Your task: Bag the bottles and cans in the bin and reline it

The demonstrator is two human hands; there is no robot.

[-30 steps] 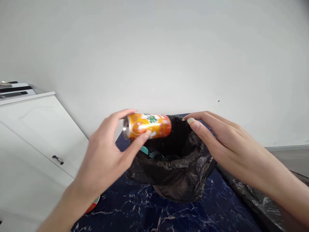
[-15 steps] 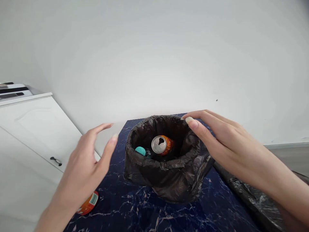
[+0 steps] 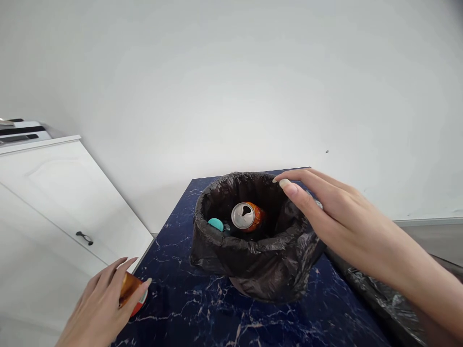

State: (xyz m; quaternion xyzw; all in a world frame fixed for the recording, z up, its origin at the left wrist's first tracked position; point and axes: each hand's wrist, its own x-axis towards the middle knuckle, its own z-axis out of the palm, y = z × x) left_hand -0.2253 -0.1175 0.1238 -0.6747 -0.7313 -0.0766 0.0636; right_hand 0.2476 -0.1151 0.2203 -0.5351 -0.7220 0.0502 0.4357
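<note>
At the lower left, my left hand [image 3: 104, 301] is curled around an orange drink can [image 3: 130, 288], thumb on its near side and fingers on the other; the can's red end shows below the thumb. Just right of centre stands a trash bin [image 3: 253, 262] covered by a black plastic bag folded over its rim. My right hand [image 3: 336, 207] has its thumb and forefinger close together at the bin's right far rim. Inside lie an opened orange can [image 3: 244, 216], its silver top facing me, and something with a turquoise cap [image 3: 216, 224].
The bin rests on a dark blue marbled table [image 3: 202, 308]. A white cabinet [image 3: 47, 212] with a black handle stands to the left, a white and black object [image 3: 23, 131] on top. Black plastic [image 3: 390, 299] lies beyond the table's right edge. Behind is a white wall [image 3: 231, 86].
My left hand has moved down and left from beside the bin to the orange can on the table. My right hand stays at the bin's rim; the view has shifted slightly.
</note>
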